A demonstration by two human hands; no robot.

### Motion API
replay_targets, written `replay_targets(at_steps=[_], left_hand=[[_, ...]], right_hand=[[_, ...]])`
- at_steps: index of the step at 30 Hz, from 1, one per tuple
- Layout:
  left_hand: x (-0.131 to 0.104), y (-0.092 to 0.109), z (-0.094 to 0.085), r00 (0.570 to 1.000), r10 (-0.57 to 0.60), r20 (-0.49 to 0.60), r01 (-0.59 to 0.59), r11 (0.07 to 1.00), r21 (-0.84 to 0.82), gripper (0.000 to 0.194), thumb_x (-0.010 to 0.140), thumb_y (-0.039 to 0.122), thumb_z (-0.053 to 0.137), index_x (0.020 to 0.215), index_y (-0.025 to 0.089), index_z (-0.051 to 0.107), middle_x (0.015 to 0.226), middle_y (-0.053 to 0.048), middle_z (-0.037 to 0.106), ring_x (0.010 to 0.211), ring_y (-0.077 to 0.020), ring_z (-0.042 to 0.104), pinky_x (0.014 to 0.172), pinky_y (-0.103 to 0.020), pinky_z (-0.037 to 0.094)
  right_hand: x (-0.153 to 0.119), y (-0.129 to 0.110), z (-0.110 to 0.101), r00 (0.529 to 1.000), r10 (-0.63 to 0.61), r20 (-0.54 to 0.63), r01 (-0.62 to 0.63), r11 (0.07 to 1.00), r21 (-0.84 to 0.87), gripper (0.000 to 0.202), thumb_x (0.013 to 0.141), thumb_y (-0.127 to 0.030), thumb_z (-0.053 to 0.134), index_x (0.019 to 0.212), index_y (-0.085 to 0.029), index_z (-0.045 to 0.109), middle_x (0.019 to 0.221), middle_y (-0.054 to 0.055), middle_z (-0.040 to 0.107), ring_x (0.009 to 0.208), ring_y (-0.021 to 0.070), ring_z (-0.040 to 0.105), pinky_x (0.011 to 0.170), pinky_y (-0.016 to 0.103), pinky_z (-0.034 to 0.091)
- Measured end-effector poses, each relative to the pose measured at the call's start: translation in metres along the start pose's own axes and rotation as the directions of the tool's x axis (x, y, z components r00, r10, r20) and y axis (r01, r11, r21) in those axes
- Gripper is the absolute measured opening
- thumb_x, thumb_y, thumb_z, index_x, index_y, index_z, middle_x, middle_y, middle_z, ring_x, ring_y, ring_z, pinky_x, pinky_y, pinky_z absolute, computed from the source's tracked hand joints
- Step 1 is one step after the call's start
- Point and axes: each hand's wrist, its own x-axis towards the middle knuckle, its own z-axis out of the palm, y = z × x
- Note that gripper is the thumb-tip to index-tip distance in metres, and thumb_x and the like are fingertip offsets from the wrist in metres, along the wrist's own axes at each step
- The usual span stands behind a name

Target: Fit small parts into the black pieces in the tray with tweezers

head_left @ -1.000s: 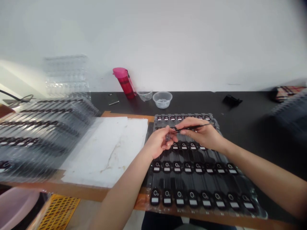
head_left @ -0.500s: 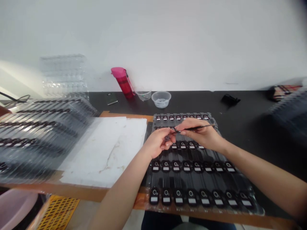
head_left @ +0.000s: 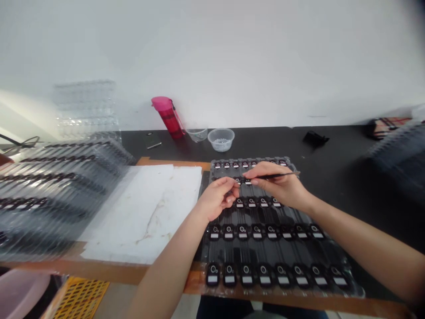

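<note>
My right hand [head_left: 280,182] pinches a thin dark tool [head_left: 277,176], like tweezers or a pen, whose tip points left. Just left of it, my left hand [head_left: 222,197] has its fingers curled together; what they hold is too small to make out. Both hands are over a clear plastic tray [head_left: 232,252] with rows of small black parts [head_left: 246,274], each with a ring and a white label. A narrow gap separates my left fingertips from the tool's tip.
White sheets [head_left: 146,212] lie left of the tray, beside stacked filled trays [head_left: 63,190]. Behind are a clear bowl [head_left: 221,140] of tiny pieces, another clear bowl [head_left: 197,134], a pink bottle [head_left: 169,118] and a black object [head_left: 315,138]. More trays [head_left: 403,155] stand right.
The tool's tip and my left fingertips have moved slightly apart. The small grey piece seen at my left fingers is now mostly hidden. The view has shifted a little.
</note>
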Motion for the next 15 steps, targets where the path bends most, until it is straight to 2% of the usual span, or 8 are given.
replay_targets(at_steps=[15], left_hand=[[0.0005,-0.0009,-0.0008,1.0,0.007,0.016,-0.007,1.0,-0.009,0.017,0.083,0.03,0.054,0.08,0.013,0.054,0.063,-0.001,0.05,0.043,-0.0035,0.035,0.039,-0.018,0.014]], right_hand=[[-0.0005,-0.0033,-0.0045,0.998,0.026,-0.049,-0.026,1.0,0.008,0.012,0.084,-0.019,0.062,0.094,-0.02,0.069,0.09,0.005,0.065,0.083,0.0175,0.061,0.073,0.03,0.05]])
